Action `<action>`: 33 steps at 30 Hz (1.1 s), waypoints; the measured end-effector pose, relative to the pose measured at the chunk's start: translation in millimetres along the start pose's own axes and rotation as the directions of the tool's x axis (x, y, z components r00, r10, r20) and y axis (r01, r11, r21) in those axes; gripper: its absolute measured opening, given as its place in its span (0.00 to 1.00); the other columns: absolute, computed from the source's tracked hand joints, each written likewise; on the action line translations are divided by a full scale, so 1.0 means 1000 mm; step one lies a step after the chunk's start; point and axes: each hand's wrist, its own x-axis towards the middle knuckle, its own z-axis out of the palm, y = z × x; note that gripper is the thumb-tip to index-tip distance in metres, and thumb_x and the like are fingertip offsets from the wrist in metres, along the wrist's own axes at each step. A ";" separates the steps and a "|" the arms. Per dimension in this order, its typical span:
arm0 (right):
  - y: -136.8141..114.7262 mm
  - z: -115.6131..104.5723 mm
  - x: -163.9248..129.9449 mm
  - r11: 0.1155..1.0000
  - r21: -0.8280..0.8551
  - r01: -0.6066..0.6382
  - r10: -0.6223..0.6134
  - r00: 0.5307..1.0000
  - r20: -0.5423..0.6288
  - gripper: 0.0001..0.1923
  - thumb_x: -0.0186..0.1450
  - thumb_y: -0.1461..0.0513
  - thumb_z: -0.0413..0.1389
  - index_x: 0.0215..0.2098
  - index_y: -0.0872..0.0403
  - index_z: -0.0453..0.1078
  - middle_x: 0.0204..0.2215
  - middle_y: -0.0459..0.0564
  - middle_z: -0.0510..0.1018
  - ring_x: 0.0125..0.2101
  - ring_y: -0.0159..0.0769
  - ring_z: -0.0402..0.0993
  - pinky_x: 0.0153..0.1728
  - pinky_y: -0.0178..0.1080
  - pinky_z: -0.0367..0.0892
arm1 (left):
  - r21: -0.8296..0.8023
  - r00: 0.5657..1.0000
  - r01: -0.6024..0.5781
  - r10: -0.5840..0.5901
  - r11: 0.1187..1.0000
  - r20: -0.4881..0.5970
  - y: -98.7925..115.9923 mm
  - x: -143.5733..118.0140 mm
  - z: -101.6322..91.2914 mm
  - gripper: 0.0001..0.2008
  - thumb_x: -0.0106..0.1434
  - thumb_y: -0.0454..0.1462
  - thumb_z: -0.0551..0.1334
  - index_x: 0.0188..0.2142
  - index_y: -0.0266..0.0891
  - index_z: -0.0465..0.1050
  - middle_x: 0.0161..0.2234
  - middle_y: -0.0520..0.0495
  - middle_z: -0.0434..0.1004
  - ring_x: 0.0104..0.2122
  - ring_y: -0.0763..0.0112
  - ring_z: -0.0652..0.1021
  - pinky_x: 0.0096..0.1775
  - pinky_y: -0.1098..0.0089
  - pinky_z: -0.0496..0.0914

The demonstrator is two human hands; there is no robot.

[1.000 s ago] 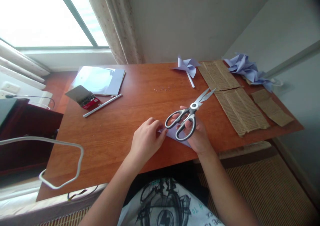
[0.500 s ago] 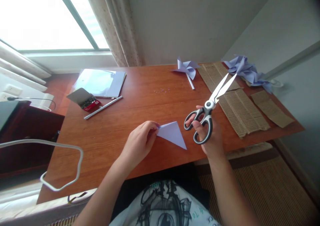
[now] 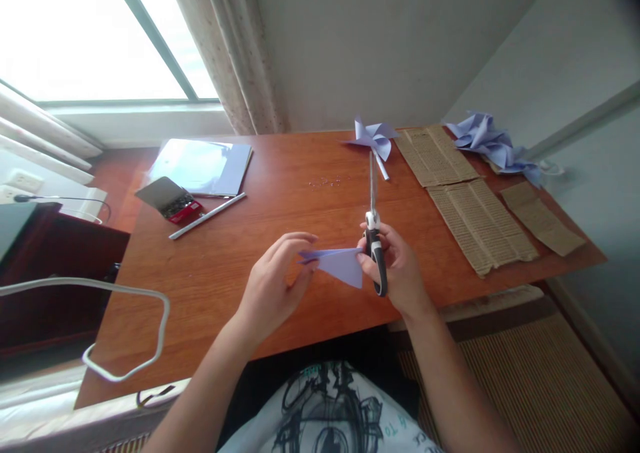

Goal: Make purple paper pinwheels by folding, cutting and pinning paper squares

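A folded piece of lavender paper (image 3: 345,269) is between my hands above the table, its layers slightly parted at the left end. My left hand (image 3: 277,279) has its thumb and fingers around that left end. My right hand (image 3: 400,269) is closed round the handles of kitchen scissors (image 3: 373,223) with black and grey grips. The scissors are turned edge-on, their blades pointing away from me and seeming closed. My right thumb and fingertips also touch the paper's right corner.
A paper pinwheel (image 3: 374,136) on a white stick lies at the back. Corrugated cardboard pieces (image 3: 483,226) and more lavender pinwheels (image 3: 487,139) are on the right. To the left are an open red box (image 3: 183,209), a white paper stick (image 3: 207,216), a sheet stack (image 3: 235,169) and a white cable (image 3: 163,326).
My right hand has moved left to the paper, turning the scissors from spread blades to edge-on. The paper has lifted and tilted, and its layers have parted at the left.
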 end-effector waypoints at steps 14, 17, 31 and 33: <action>-0.010 0.012 -0.002 0.996 0.025 0.086 -0.084 0.994 -0.071 0.20 0.59 0.65 0.64 0.49 0.47 0.70 0.33 0.42 0.76 0.31 0.30 0.72 0.34 0.34 0.71 | -0.718 0.873 0.432 -0.453 0.546 0.181 0.016 0.035 0.038 0.11 0.57 0.42 0.73 0.33 0.36 0.80 0.32 0.47 0.83 0.30 0.69 0.79 0.33 0.72 0.72; -0.011 0.013 0.001 0.993 0.012 0.118 -0.118 0.991 -0.060 0.20 0.61 0.63 0.63 0.50 0.46 0.69 0.32 0.42 0.76 0.30 0.30 0.72 0.35 0.36 0.71 | -0.723 0.872 0.427 -0.460 0.543 0.169 0.010 0.047 0.029 0.12 0.55 0.42 0.74 0.31 0.35 0.79 0.30 0.48 0.83 0.27 0.70 0.78 0.30 0.73 0.71; -0.011 0.033 0.016 0.982 -0.119 0.146 -0.162 0.977 -0.141 0.19 0.61 0.64 0.62 0.49 0.48 0.67 0.29 0.43 0.76 0.29 0.31 0.74 0.33 0.37 0.74 | -0.652 0.853 0.494 -0.465 0.575 0.237 -0.003 0.042 0.026 0.10 0.54 0.41 0.75 0.31 0.36 0.82 0.30 0.48 0.84 0.27 0.70 0.78 0.30 0.74 0.71; -0.014 0.036 0.016 0.977 -0.146 0.152 -0.172 0.976 -0.137 0.19 0.61 0.64 0.62 0.50 0.48 0.67 0.30 0.43 0.76 0.29 0.32 0.75 0.35 0.37 0.74 | -0.645 0.851 0.497 -0.473 0.580 0.231 -0.002 0.041 0.027 0.10 0.54 0.40 0.75 0.31 0.36 0.82 0.30 0.48 0.84 0.27 0.70 0.78 0.30 0.73 0.71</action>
